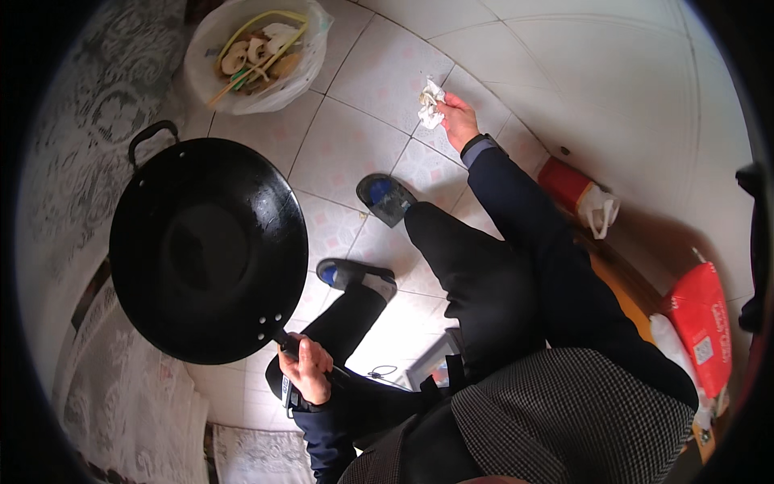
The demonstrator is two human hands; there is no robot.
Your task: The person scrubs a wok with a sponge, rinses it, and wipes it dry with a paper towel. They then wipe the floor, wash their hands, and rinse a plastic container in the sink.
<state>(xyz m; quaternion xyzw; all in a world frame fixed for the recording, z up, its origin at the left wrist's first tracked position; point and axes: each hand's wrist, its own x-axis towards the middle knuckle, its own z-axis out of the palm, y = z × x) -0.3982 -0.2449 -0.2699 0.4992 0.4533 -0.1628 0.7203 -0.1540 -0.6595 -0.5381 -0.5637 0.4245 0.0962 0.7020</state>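
A large black wok (208,248) fills the left of the view, its dark inside facing the camera with a shiny patch near the upper right wall. My left hand (308,370) is closed around the wok's long handle, at its lower right. A small loop handle (148,136) is fixed to the opposite side of the rim. Away from the wok, at upper right, my right hand (458,120) pinches a crumpled white tissue (430,103) with brownish stains, held above the tiled floor (357,136).
A bin lined with a translucent bag (202,66) holds food scraps and chopsticks at the upper left. Lace-patterned cloth (130,375) hangs along the left. My slippered feet (387,199) are on the floor. A red box (565,184) and a red bag (701,327) lie at the right, by the wall.
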